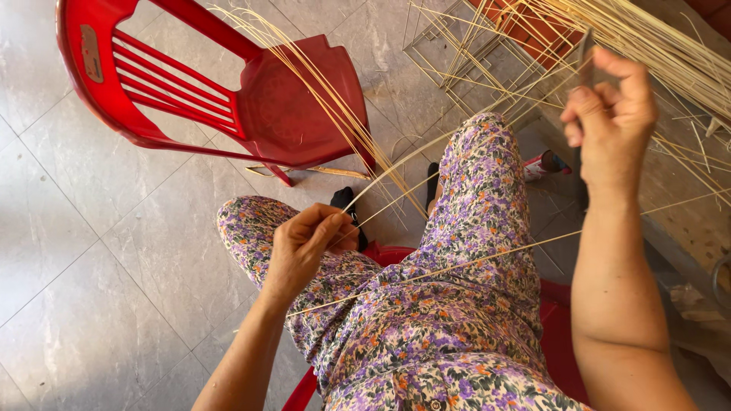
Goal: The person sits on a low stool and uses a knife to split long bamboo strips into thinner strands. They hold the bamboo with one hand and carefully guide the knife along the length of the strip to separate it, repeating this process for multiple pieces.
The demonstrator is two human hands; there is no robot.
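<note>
My left hand (304,243) pinches thin pale bamboo strips (396,198) above my left knee, fingers closed on them. The strips run up and right toward my right hand (609,114), which is raised high and closed around a dark knife blade (586,57). Another long strip (457,266) lies across my lap over flowered purple trousers (426,320). I sit on a red stool (560,320).
A red plastic chair (228,91) stands at the upper left with a bundle of strips (327,99) leaning over its seat. More strips and a woven frame (472,53) lie at the upper right beside a wooden bench (685,213). Grey tiled floor (91,251) surrounds me.
</note>
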